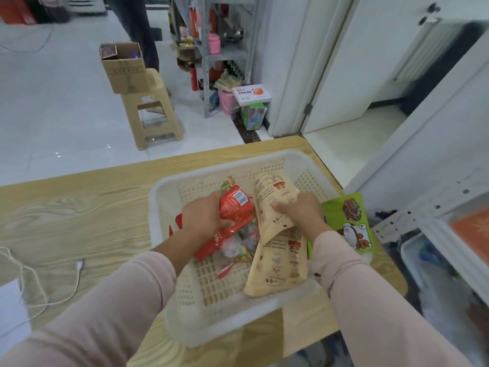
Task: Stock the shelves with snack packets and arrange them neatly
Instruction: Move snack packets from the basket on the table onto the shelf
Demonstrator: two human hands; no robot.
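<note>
You are early in the job, I judge: the snack packets lie in the white basket (164, 197) on the wooden surface (79, 207), a green packet (352, 221) sits just beside its right wall, and none has reached the shelf (423, 215) at the right. Your left hand (203, 215) has its grip clamped round a red packet (235, 207) over the basket's middle. Your right hand (301, 210) pinches a tan packet (275, 197), tilted up over a second tan packet (277, 271).

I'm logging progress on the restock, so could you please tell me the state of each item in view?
left hand, gripping the red packet
right hand, gripping the upper beige packet
lower beige packet, lying in the basket
green packet, lying on the table beside the basket
cardboard box, open, on the stool
</note>
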